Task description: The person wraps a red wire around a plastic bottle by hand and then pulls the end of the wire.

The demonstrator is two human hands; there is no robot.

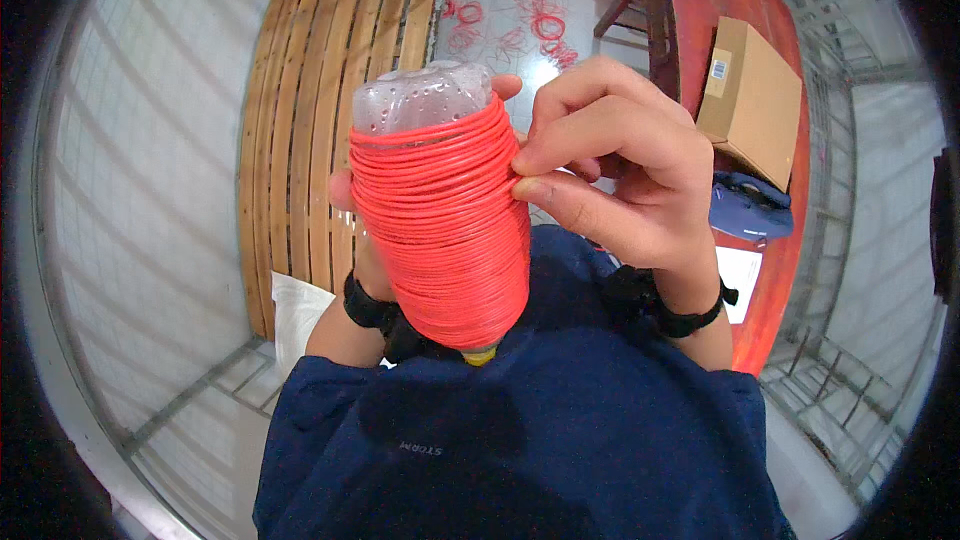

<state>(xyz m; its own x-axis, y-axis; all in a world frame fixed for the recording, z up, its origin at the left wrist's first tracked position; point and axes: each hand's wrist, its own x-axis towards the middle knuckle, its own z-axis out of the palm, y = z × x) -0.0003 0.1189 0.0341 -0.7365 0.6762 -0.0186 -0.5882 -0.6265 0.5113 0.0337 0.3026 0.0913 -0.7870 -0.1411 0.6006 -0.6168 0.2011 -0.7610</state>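
A clear plastic bottle is held in front of my chest, its base pointing away and its yellow cap toward me. Tightly packed turns of orange-red cord cover most of its length; only the base end stays bare, with droplets showing on it. From behind, my left hand grips the bottle; just a fingertip or two peek out at its sides, the rest is hidden. At the bottle's right side, my right hand is closed, pinching the cord between thumb and index finger near the uppermost turns.
Left of me stands a slatted wooden bench, with a white bag near its close end. On the red table at right are a cardboard box, a dark blue bag and white paper. Loose red cord coils lie on the floor ahead.
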